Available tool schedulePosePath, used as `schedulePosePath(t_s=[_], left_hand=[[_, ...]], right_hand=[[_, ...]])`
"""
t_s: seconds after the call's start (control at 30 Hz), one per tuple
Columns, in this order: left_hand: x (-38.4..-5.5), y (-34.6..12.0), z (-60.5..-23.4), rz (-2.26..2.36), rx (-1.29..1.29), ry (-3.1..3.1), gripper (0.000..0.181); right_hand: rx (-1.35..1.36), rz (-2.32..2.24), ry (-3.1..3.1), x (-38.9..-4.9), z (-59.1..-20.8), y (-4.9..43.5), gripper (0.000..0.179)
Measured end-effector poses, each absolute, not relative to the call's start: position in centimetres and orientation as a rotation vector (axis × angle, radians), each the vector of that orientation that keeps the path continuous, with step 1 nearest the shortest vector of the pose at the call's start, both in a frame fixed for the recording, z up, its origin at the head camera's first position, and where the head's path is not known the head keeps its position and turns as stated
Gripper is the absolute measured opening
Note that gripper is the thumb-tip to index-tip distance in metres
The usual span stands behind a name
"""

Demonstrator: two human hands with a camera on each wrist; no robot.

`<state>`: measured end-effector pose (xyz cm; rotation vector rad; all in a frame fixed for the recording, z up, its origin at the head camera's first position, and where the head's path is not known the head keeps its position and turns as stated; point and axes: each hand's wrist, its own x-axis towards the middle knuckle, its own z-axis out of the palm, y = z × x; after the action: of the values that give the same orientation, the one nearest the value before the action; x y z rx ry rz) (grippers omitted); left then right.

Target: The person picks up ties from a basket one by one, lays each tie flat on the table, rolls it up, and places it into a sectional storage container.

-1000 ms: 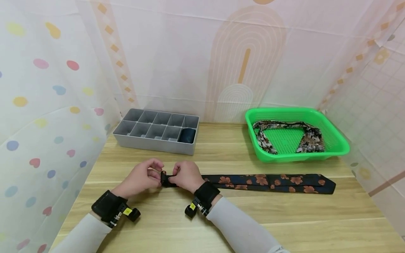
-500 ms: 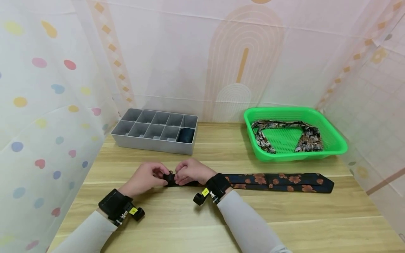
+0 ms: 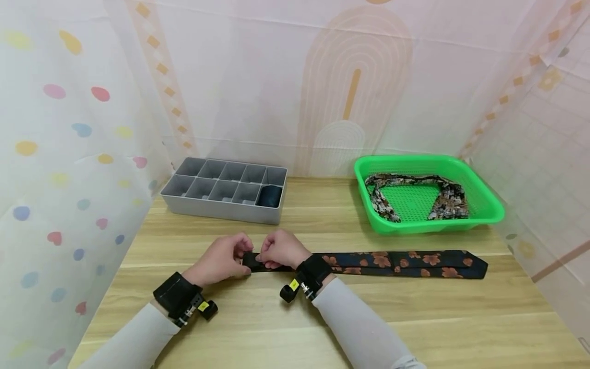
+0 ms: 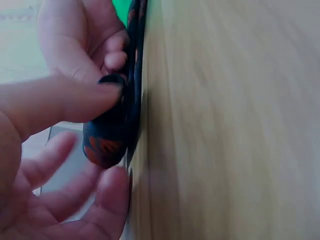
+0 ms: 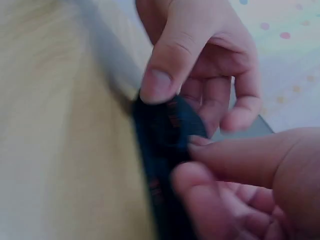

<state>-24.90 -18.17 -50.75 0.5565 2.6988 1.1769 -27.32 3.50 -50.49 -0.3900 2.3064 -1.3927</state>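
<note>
A dark necktie (image 3: 382, 260) with orange-brown flowers lies lengthwise across the table, its wide pointed end at the right. Its left end is folded over into a small roll (image 4: 105, 142), which shows close up in the left wrist view. My left hand (image 3: 223, 260) holds this rolled end, thumb on one side and fingers curled round the other. From the right, my right hand (image 3: 283, 249) pinches the fabric beside the roll between thumb and index finger. In the right wrist view the dark end (image 5: 165, 125) is blurred between both hands. The right hand covers part of the tie.
At the back left stands a grey divided box (image 3: 221, 209), with a dark rolled piece (image 3: 270, 196) in its front right compartment. A green basket (image 3: 428, 226) at the back right contains a patterned strip of fabric (image 3: 449, 201). Curtains hang behind and at both sides.
Both hands have shifted right along with the tie's left end, which is now folded over. The wide end has stayed about where it was.
</note>
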Motion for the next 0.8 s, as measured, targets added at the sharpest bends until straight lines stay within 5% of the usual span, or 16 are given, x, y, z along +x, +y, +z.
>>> schedulePosePath(t_s=[0.23, 0.8], left_hand=[[-24.45, -18.51, -50.58, 0.875, 0.531, 2.842, 0.033], [-24.89, -17.76, -51.15, 1.118, 0.539, 2.707, 0.029]], right_hand=[[-0.543, -1.331, 2.482, -26.59, -51.29, 3.45, 0.021], [-0.431, -1.455, 2.367, -26.75, -50.86, 4.23, 0.014]])
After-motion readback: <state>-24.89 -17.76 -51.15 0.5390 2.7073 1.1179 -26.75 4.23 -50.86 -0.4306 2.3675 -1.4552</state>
